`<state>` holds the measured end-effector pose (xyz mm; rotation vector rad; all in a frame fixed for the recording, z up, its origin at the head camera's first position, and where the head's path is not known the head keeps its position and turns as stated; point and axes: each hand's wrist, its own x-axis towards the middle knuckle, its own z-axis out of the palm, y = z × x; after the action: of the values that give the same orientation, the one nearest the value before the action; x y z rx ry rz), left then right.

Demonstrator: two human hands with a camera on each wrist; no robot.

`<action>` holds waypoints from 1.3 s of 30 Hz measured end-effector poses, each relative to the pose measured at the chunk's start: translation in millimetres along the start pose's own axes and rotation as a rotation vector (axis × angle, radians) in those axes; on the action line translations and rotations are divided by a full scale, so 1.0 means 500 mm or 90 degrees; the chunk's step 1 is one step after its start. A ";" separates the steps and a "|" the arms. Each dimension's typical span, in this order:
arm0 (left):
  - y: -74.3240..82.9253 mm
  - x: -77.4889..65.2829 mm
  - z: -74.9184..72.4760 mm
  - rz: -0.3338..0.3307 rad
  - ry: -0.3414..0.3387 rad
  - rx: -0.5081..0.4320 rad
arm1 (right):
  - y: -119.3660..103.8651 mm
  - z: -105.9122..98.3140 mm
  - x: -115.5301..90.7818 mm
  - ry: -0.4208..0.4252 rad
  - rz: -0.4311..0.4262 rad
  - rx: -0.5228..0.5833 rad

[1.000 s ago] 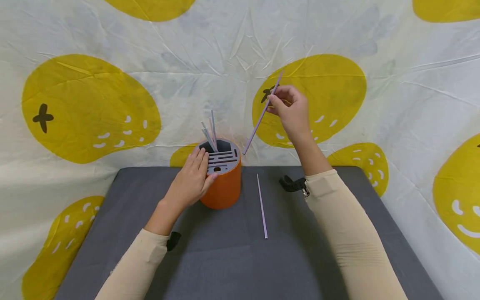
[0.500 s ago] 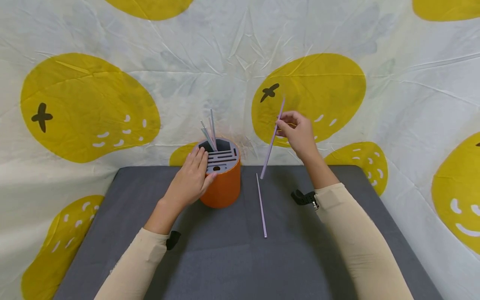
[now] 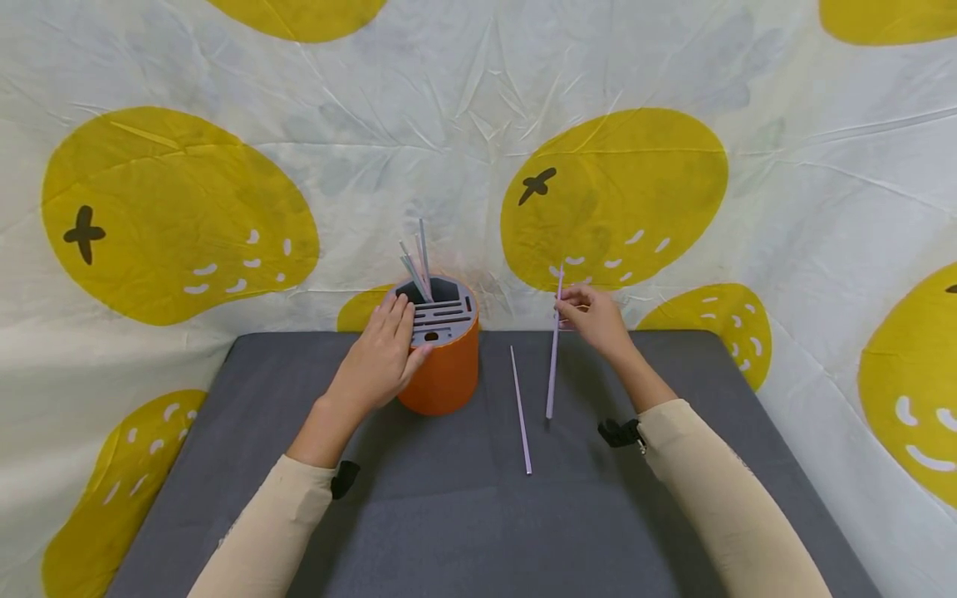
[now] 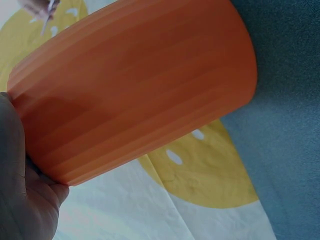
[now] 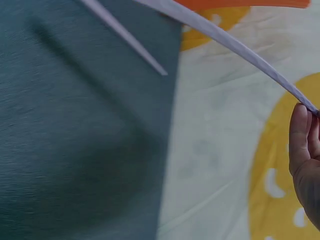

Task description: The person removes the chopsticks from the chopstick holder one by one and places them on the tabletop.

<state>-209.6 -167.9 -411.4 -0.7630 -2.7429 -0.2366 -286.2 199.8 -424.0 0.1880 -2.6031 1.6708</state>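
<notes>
An orange cylindrical holder point(image 3: 441, 374) with a grey slotted top point(image 3: 443, 316) stands upright near the table's back edge. My left hand point(image 3: 377, 357) rests on the left side of its top, fingers extended; in the left wrist view the orange wall point(image 4: 135, 85) fills the middle. Several thin pale sticks point(image 3: 423, 270) lean in the holder's rear opening. My right hand point(image 3: 596, 322) pinches a long, thin lilac stick point(image 3: 554, 357) near its upper end, the lower tip close above the table. A second lilac stick point(image 3: 521, 415) lies on the table between it and the holder.
The table point(image 3: 449, 531) has a dark grey cover. Behind it hangs a white cloth point(image 3: 419, 100) printed with yellow fruit shapes. Black straps point(image 3: 620, 432) are worn at both wrists.
My right hand has come down and slightly right with the lilac stick, which now hangs nearly upright. The left hand and the holder have stayed in place.
</notes>
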 end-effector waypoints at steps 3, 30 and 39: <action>0.000 0.000 -0.001 0.002 0.001 0.000 | 0.031 0.012 -0.008 -0.015 0.002 -0.034; 0.000 0.002 0.002 0.006 0.009 0.004 | 0.158 0.124 -0.026 -0.096 0.216 0.032; 0.003 -0.001 0.000 -0.001 0.005 0.003 | 0.164 0.139 -0.033 -0.081 0.223 0.001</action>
<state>-208.4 -166.7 -411.3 -0.7572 -2.7362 -0.2329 -277.9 171.7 -529.0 -0.1799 -2.8630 1.8141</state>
